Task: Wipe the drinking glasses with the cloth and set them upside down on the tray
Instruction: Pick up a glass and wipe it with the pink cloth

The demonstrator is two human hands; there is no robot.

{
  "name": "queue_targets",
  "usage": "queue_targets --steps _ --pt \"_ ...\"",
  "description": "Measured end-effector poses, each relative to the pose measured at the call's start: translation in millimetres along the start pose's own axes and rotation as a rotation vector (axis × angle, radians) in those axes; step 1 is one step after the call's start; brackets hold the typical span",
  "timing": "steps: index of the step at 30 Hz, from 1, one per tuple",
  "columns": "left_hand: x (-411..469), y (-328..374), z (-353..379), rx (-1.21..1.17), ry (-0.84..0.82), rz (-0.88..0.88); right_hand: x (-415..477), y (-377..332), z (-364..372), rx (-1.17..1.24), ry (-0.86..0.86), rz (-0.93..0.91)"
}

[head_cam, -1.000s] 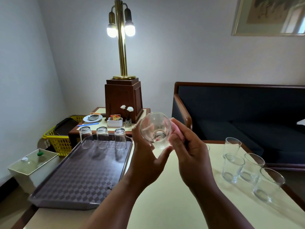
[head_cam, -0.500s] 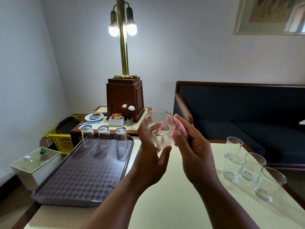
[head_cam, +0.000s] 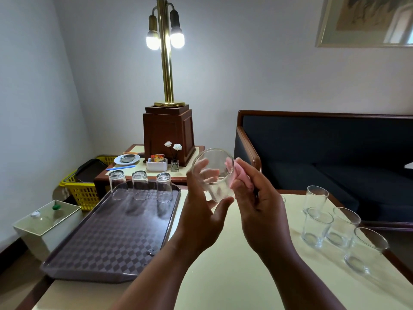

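Observation:
My left hand (head_cam: 201, 218) grips a clear drinking glass (head_cam: 214, 173) held up above the table, its mouth tilted toward me. My right hand (head_cam: 259, 209) pinches a pink cloth (head_cam: 240, 173) against the glass's right rim, part of the cloth inside the mouth. Three glasses (head_cam: 140, 184) stand upside down in a row at the far end of the dark checkered tray (head_cam: 107, 240) on the left. Several upright glasses (head_cam: 317, 227) stand on the table at the right.
The pale yellow table (head_cam: 223, 276) has a wooden edge. Behind it stand a side table with a brass lamp (head_cam: 166, 63), a small flower vase (head_cam: 174, 164) and a plate. A yellow basket (head_cam: 85, 191) and white box (head_cam: 44, 222) sit left; a dark sofa (head_cam: 335, 157) right.
The glass has turned in my left hand and its mouth has come round more toward me. The cloth has slid over the rim into the mouth.

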State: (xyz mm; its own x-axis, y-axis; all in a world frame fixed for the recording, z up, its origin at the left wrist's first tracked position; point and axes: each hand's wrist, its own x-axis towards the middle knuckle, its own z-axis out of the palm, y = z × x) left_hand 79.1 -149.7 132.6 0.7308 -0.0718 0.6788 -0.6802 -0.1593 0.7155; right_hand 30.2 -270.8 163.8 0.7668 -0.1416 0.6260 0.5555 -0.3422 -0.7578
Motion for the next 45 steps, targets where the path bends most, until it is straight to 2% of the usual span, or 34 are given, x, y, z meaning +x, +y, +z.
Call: queue_targets --steps 2,4,8,10,12,14,18,22,25,28,31,33,37,39,43,45 --pt "1 2 -2 -0.005 0.055 0.024 -1 -6 0 -0.025 0.006 -0.079" --pt "3 4 -5 0.013 0.075 0.029 0 -6 1 -0.026 -0.006 -0.084" --pt "2 9 -8 0.034 0.043 -0.028 2 8 4 0.146 -0.007 0.155" --pt "2 3 -12 0.137 0.000 -0.001 4 10 3 0.239 0.020 0.207" --pt "2 -6 -16 0.267 -0.030 0.040 6 6 -2 0.258 0.053 0.156" --pt "2 -13 -17 0.370 -0.061 0.082 9 4 -6 0.151 0.054 0.094" --pt "0 -18 -15 0.440 -0.146 0.114 7 8 -2 0.000 -0.146 0.065" --pt "2 -23 -18 0.499 -0.083 0.128 9 3 -1 0.136 -0.121 0.086" --pt "4 -24 -19 0.534 -0.107 0.113 11 3 -1 0.142 -0.075 0.095" --pt "3 -26 -21 0.528 -0.103 0.125 11 8 -6 -0.047 -0.080 0.106" --pt "3 -28 -25 0.537 -0.139 0.142 12 12 -11 -0.391 -0.229 0.013" --pt "3 -34 -31 0.584 -0.214 0.153 11 17 -10 -0.501 -0.309 -0.001" --pt "3 -42 -37 0.659 -0.307 0.164 6 28 -9 -0.513 -0.425 0.070" --pt "5 -40 -41 0.638 -0.326 0.165 9 31 -9 -0.526 -0.416 0.014" --pt "13 -33 -54 0.597 -0.483 0.145 13 26 -8 -0.594 -0.464 -0.133" --pt "13 -30 -56 0.631 -0.439 0.176 10 23 -3 -0.579 -0.428 -0.174"
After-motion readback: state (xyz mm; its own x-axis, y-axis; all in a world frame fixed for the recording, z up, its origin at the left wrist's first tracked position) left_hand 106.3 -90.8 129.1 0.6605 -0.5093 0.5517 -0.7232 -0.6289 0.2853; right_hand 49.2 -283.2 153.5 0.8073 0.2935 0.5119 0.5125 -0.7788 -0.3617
